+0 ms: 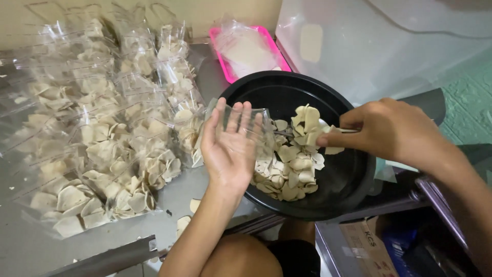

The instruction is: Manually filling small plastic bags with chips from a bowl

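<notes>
Bare knee (241,256) sits lowest in frame, under the left forearm. Left hand (230,146), palm up, fingers spread, cups a small clear plastic bag (256,128) over the rim of the round black plastic basin (353,179). Right hand (389,128): grip pressed together on what looks like a metal spoon (287,132), partly hidden, loaded with pale cream cracker chips (289,164); most chips lie in the basin bottom.

Risks:
- bag mouth is narrow and floppy, so chips may miss it and drop
- loose chips (187,218) already lie on the grey metal desk (31,251)
- basin overhangs the desk edge and a hard push could tip it
- brittle chips could snap under the spoon

Filled clear bags (97,143) crowd the desk to the left, a pink tray (225,61) behind.
</notes>
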